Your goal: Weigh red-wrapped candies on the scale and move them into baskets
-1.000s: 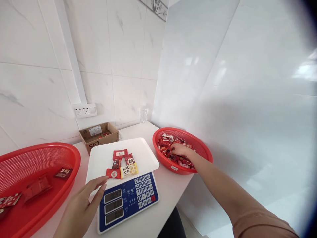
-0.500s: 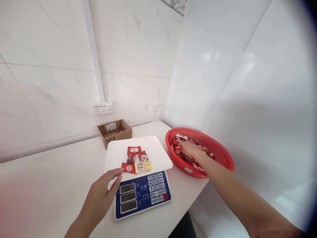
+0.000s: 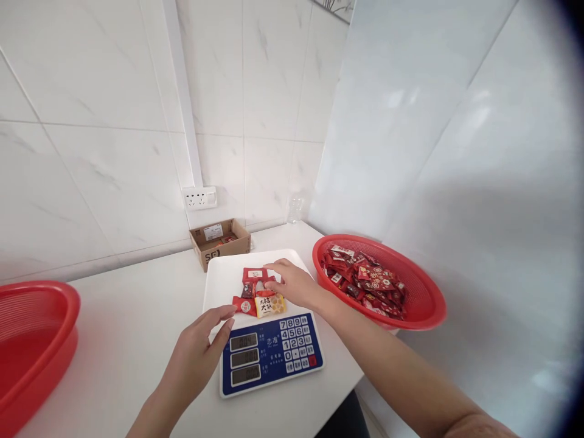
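On the white pan (image 3: 223,274) of a digital scale (image 3: 271,353) lies a small pile of wrapped candies. A yellow-and-white packet (image 3: 270,305) sits at the front, with a red packet (image 3: 245,306) to its left and another red one (image 3: 254,275) behind. My right hand (image 3: 292,283) is over the pile, thumb and fingers apart; a red-orange candy (image 3: 263,292) lies just under its thumb. My left hand (image 3: 201,340) hovers at the pan's front left corner, its fingers apart and empty, close to the red packet.
A red plastic basket (image 3: 431,304) full of wrapped candies stands at the right. Another red basket (image 3: 68,304) shows at the left edge. Behind the scale are a cardboard box (image 3: 232,246) and a clear bottle (image 3: 295,210) by the wall, below a socket (image 3: 199,198).
My right hand has moved left from the right basket to the pan, bringing a red candy to the pile. The view has turned left, showing the left basket. My left hand stays by the pan.
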Action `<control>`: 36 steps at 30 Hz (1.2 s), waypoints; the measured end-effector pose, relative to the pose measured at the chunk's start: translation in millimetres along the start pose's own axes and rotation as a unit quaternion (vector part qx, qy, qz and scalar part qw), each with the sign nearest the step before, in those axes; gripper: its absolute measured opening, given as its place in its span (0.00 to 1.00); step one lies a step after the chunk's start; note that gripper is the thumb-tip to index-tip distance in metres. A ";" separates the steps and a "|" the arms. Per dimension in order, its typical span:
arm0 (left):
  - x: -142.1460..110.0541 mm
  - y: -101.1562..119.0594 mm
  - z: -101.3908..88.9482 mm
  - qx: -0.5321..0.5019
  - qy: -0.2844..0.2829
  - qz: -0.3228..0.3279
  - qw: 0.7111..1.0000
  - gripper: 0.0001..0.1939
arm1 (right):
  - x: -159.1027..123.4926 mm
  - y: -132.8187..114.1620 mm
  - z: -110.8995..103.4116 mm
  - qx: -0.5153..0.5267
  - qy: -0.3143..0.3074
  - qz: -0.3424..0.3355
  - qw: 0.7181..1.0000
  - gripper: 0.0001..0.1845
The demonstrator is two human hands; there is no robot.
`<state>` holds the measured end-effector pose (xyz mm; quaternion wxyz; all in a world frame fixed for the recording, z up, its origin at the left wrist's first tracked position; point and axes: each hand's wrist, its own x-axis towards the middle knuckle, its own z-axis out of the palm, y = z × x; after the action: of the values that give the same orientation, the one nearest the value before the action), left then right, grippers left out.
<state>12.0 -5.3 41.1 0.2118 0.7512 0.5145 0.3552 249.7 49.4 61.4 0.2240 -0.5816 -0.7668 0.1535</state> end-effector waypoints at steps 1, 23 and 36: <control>0.1 -0.5 -0.8 0.001 0.001 -0.001 1.000 0.17 | -4.0 0.9 0.0 0.020 0.019 -0.001 1.000 0.22; -2.8 -2.9 -11.9 0.012 0.021 -0.003 1.000 0.17 | -124.6 30.2 8.4 0.106 0.161 0.127 0.973 0.18; -1.3 -2.3 -11.9 0.016 0.008 -0.022 1.000 0.17 | -120.5 25.4 16.3 0.094 0.132 0.113 0.980 0.17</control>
<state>1.3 -6.1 46.9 0.2032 0.7399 0.5385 0.3481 289.0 -59.0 15.0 0.3582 -0.6558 -0.6420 0.1716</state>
